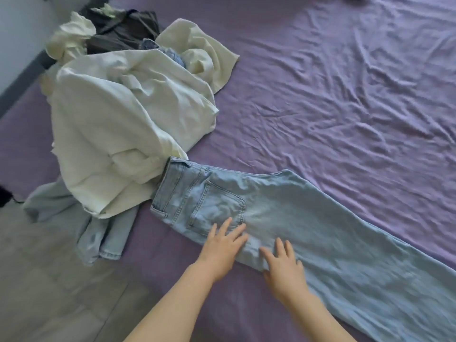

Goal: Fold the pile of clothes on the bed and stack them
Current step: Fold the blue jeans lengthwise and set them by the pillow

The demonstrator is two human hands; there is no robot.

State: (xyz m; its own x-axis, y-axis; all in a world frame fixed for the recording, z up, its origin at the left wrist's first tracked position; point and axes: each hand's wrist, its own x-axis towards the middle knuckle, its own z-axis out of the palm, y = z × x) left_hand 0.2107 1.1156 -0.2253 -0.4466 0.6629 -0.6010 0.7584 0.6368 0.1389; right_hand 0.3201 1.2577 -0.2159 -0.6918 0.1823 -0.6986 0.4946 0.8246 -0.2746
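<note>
Light blue jeans [308, 218] lie folded lengthwise on the purple bed sheet [345, 82], waistband to the left, legs running to the lower right. My left hand [223, 245] presses flat on the seat just below the back pocket, fingers spread. My right hand [283, 265] lies flat on the jeans' near edge beside it. The unfolded pile [123, 119] sits to the left: a large white garment on top, a cream piece [202, 53], a dark grey garment [123, 30] and more denim [81, 223] beneath.
The bed's left edge drops to a grey wood floor [49, 280]. A second denim piece hangs over that edge. A dark object [5, 196] sits at the far left. Wrinkled sheet stretches across the right and back of the bed.
</note>
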